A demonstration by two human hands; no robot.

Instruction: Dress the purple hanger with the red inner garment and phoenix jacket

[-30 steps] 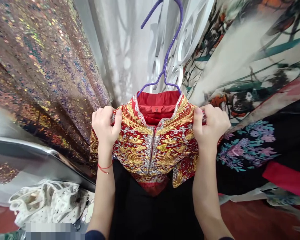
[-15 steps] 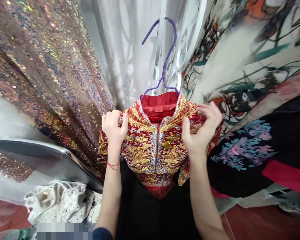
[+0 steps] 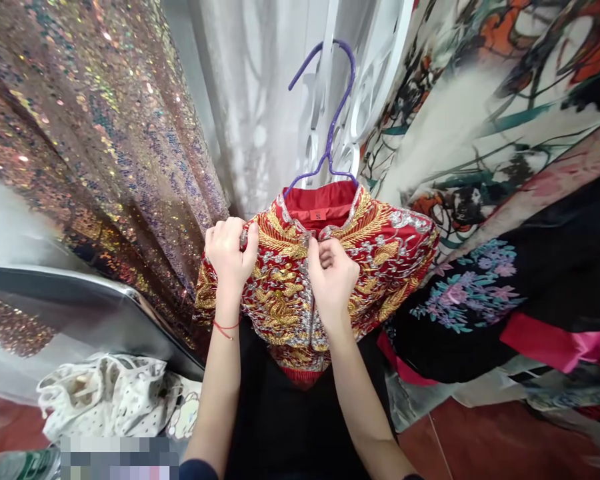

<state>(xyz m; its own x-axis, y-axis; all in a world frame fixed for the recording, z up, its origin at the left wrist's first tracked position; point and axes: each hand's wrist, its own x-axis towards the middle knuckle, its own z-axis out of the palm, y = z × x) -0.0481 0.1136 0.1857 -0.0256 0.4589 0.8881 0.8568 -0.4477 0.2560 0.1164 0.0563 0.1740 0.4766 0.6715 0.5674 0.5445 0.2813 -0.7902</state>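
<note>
A red jacket with gold and silver embroidery, a stand collar and a front zip hangs on a purple hanger. Inside the collar sits a small red size label. My left hand grips the jacket's shoulder at the left, thumb in front and fingers over the top. At the top of the front opening, just under the collar, my right hand pinches with thumb and curled fingers. What lies between those fingertips is too small to make out.
A sequined cloth hangs on the left, above a dark, pale-rimmed panel. White polka-dot fabric lies at lower left. On the right hang a printed garment and a black one with embroidered flowers. A white scrolled frame stands behind the hanger.
My right hand has left the jacket's right shoulder, moved left to the collar opening and closed into a pinch there. My left hand keeps its hold on the shoulder.
</note>
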